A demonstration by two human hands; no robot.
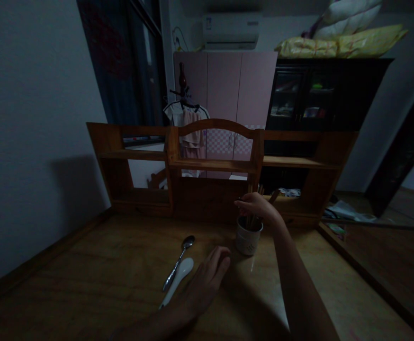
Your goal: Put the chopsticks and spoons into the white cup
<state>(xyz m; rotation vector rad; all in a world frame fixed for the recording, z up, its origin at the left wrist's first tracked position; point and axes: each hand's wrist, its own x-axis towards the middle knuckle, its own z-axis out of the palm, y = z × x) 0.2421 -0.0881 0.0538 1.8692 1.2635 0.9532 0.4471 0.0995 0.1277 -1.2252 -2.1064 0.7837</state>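
Note:
My right hand [258, 206] is above a pale utensil holder [247, 242] with small holes in its side. Its fingers are pinched together, with a small dark bit at their tips that is too dim to name. Wooden chopsticks [251, 221] stand in the holder, partly hidden behind the hand. A brown wooden handle [274, 195] leans out to the right. My left hand [207, 279] lies on the tabletop, empty, its fingers loosely extended and slightly bent. Just left of it lie a white soup spoon [179, 278] and a shiny metal spoon [178, 263], side by side.
A wooden shelf unit [214, 166] runs along the back of the wooden table [96, 265]. The wall [32, 118] borders the table at the left; a raised wooden edge [363, 274] runs along the right. Beyond stand a pink wardrobe [224, 85] and a dark cabinet [352, 94].

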